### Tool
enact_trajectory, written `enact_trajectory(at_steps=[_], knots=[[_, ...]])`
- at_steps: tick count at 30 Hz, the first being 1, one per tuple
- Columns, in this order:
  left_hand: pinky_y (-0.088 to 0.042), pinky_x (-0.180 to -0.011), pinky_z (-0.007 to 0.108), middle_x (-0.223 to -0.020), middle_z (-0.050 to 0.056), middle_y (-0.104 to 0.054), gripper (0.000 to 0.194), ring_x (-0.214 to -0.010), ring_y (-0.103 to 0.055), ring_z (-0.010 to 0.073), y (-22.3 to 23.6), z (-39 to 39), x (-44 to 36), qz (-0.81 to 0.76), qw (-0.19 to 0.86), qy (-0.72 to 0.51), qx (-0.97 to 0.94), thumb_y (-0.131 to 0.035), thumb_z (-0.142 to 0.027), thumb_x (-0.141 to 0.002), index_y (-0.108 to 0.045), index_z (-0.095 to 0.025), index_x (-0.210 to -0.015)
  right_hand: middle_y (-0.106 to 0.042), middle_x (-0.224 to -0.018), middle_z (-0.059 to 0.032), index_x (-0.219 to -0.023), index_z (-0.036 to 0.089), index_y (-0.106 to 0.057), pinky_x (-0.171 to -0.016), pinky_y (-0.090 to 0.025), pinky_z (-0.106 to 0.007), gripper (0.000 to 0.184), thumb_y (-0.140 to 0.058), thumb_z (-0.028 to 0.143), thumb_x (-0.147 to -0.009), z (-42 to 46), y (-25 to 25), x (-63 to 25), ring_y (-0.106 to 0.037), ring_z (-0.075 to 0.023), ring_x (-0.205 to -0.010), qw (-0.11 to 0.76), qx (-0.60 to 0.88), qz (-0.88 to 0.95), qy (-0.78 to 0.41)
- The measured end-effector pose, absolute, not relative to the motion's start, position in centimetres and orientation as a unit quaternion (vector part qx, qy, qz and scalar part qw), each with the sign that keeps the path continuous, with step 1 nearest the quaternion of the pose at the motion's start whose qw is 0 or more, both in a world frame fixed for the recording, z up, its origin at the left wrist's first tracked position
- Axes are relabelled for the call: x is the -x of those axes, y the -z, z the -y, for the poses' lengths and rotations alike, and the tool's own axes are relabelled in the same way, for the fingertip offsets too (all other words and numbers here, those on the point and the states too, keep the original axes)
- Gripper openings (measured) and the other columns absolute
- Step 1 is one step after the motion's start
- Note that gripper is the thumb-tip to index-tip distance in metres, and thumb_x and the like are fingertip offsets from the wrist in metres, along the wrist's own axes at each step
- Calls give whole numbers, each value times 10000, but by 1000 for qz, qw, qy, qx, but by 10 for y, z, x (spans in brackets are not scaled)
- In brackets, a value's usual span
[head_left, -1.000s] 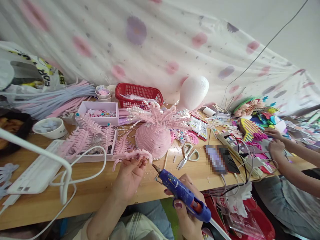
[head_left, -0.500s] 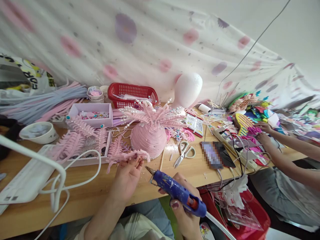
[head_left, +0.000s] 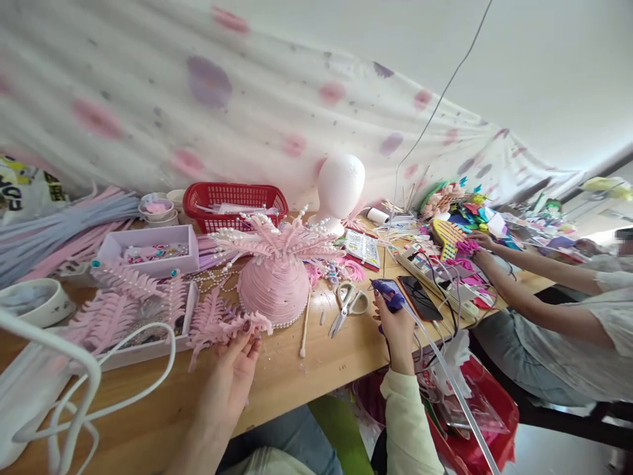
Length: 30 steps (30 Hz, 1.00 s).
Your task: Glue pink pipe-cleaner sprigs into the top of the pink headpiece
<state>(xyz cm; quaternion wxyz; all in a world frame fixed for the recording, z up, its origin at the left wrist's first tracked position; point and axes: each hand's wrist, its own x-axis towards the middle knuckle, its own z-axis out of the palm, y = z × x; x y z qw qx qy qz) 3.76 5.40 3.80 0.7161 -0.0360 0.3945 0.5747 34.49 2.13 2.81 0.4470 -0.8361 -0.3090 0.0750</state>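
Observation:
My left hand [head_left: 238, 361] pinches a fuzzy pink feather-shaped piece [head_left: 258, 322] in front of the pink dome-shaped headpiece [head_left: 273, 287]. This headpiece has a pearl rim and pink fronds with pearl sprays on top. Farther right, my right hand [head_left: 399, 330] grips a blue hot glue gun [head_left: 390, 295], its nozzle pointing away from me. A long clear glue stick [head_left: 457, 389] trails out of its back end. The gun is over or beside a phone, partly hiding it. Scissors [head_left: 347, 305] and a thin stick [head_left: 305, 323] lie between my hands.
Pink fronds [head_left: 106, 320] fill the box at left, with a white cable [head_left: 165, 373] looping in front. Behind stand a red basket [head_left: 236, 191] and a white foam head [head_left: 341, 185]. A power strip [head_left: 420, 277] lies at right, near a co-worker's arms [head_left: 514, 297].
My right hand has carried the glue gun away from the pink piece, to the right and farther back by the phones. My left hand still holds the piece. The view has turned right.

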Motion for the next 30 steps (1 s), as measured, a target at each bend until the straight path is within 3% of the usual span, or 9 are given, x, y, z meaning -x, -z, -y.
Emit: enact_trajectory(at_steps=[7,12,18,21,24,27,30], knots=[[-526,-666,227,-808,-18,-700,298,-736,-645,112,-28,-55,-34,-390,700,-598,13,-799,-50,-536,-660,-187,-761,-763,-952,-204,-986,108,-751,-825,-496,-437,535,-572,567,-779,-18,-8,-360,-687,-370,-978,414,843,342,-21],[-528,-701,230,-780,-31,-674,317,-789,-653,120,-17,-53,-34,-384,692,-610,-34,-872,-117,-531,-638,-198,-729,-725,-1093,-247,-1058,87,-689,-835,-516,-460,647,-600,633,-721,19,-2,-353,-696,-370,-967,419,860,291,-16],[-538,-715,231,-849,-34,-689,381,-837,-657,123,-16,-55,-35,-372,706,-600,-59,-924,-155,-497,-650,-206,-755,-720,-1005,-176,-1012,143,-670,-741,-509,-434,583,-570,662,-767,67,2,-308,-684,-315,-812,413,876,244,41],[-539,-705,217,-855,-32,-696,402,-838,-648,120,-24,-58,-34,-371,697,-608,-84,-944,-194,-475,-672,-197,-771,-696,-856,-111,-910,173,-652,-699,-504,-400,463,-624,621,-797,51,-13,-274,-652,-268,-740,488,836,242,70],[-531,-683,212,-807,-27,-701,387,-810,-648,125,-32,-61,-31,-358,687,-622,-110,-949,-236,-470,-682,-190,-746,-643,-807,-47,-865,204,-597,-742,-508,-370,280,-677,472,-852,3,-57,-242,-623,-214,-759,572,686,420,160],[-524,-694,227,-766,-22,-708,371,-779,-655,135,-36,-64,-27,-348,682,-630,-129,-945,-254,-465,-690,-191,-727,-674,-959,-53,-957,236,-616,-937,-454,-440,137,-676,340,-891,-56,-118,-210,-629,-234,-976,494,532,649,227],[-518,-779,258,-799,-8,-729,362,-839,-670,160,-39,-69,-23,-349,665,-640,-162,-928,-262,-482,-698,-192,-752,-602,-1316,-94,-1110,268,-660,-1073,-349,-526,256,-690,383,-883,-109,-166,-179,-444,-314,-1311,332,479,779,233]])
